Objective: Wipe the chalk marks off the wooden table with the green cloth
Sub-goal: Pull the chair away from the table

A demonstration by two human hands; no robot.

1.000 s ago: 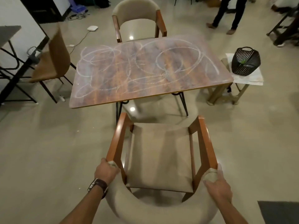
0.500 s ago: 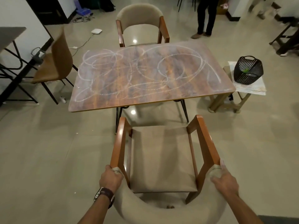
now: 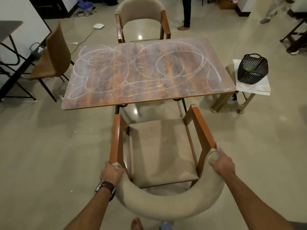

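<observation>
The wooden table (image 3: 147,97) stands ahead, its top covered with looping white chalk marks (image 3: 181,63). A bit of green cloth (image 3: 250,69) shows inside a black slatted basket (image 3: 252,75) on a small side table to the right. Between me and the table is a beige padded armchair (image 3: 162,151) with wooden arms, its seat facing the table. My left hand (image 3: 111,172) grips the left end of its curved backrest. My right hand (image 3: 221,163) grips the right end.
A second beige armchair (image 3: 141,17) stands at the table's far side. A brown chair (image 3: 53,58) stands left of the table, with cables and a white device on the floor behind. People's legs show at the back. The small side table (image 3: 252,87) stands close to the table's right corner.
The armchair with my hands on it has shifted slightly right and back from the table. The view has tilted up and nearer, showing more of the far room.
</observation>
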